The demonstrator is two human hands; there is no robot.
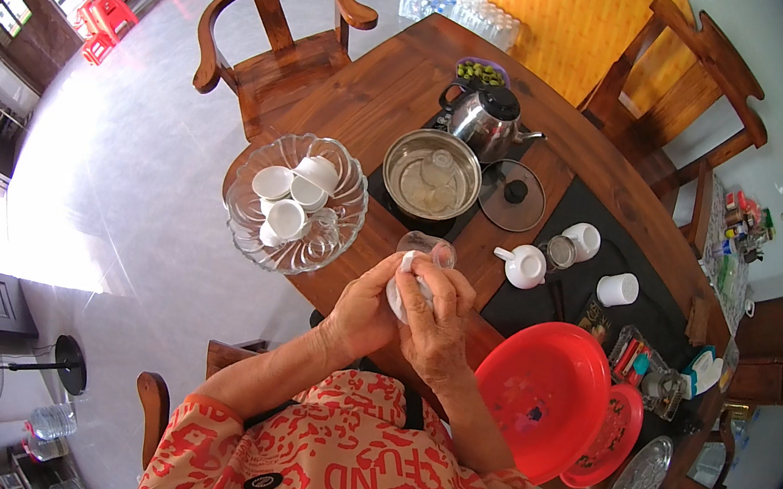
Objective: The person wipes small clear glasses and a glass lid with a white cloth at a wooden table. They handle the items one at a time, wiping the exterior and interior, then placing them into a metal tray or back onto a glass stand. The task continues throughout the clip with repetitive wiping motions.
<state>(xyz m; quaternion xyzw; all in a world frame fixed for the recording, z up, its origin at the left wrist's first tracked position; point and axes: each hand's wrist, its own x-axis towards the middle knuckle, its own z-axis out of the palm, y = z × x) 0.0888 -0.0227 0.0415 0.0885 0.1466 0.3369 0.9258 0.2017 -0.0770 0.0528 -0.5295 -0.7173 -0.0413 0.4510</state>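
In front of my chest, both hands close around a small white thing (399,298), a cup or a cloth; my fingers cover too much of it to tell. My left hand (360,308) wraps its left side. My right hand (439,336) has its fingers curled over the top and right. Just beyond the fingertips is a clear glass vessel (425,243) at the table edge. To the left, a fluted glass bowl (246,214) holds several white cups (287,219). A steel pot (433,175) with water and clear glass pieces stands ahead on a black cooker.
Right of the pot lie a glass lid (512,197) and a steel kettle (484,126). A white teapot (521,266), white cups (617,290) and a strainer (560,252) stand on the black tray. A red basin (540,396) sits close by my right forearm. Wooden chairs (279,49) surround the table.
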